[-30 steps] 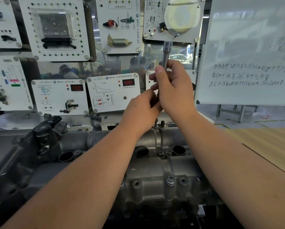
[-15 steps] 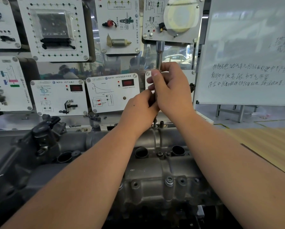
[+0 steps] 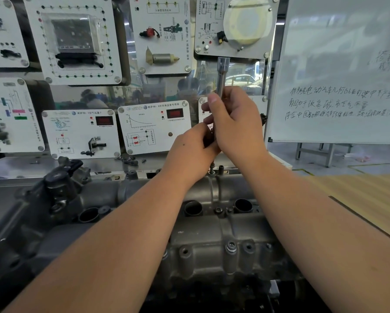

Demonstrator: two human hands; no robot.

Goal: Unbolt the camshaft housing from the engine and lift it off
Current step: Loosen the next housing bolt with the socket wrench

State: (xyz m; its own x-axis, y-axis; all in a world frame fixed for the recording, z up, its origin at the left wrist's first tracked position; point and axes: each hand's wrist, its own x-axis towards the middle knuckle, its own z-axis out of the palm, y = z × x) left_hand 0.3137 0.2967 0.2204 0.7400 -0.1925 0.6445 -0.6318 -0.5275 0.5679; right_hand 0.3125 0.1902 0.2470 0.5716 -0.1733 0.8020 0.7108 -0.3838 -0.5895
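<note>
The grey cast camshaft housing (image 3: 214, 242) lies across the engine in front of me, with open round bores and bolt holes along its top. A long chrome socket extension (image 3: 222, 75) stands nearly upright over the housing's far edge. My right hand (image 3: 234, 123) grips its shaft, thumb up along the metal. My left hand (image 3: 189, 150) wraps round the lower part of the tool just beneath. A thin bolt (image 3: 211, 167) pokes out below my hands, above the housing's rear edge. The tool's lower end is hidden by my fingers.
White training panels (image 3: 153, 127) with gauges and sensors stand on the bench behind the engine. A whiteboard (image 3: 338, 82) with handwriting stands at the right. A black sensor unit (image 3: 60, 179) sits on the housing's left end. A wooden tabletop (image 3: 365, 195) lies to the right.
The chrome tool has tipped from leaning right to nearly upright and shifted slightly left. Both hands stayed wrapped round it over the housing's rear edge.
</note>
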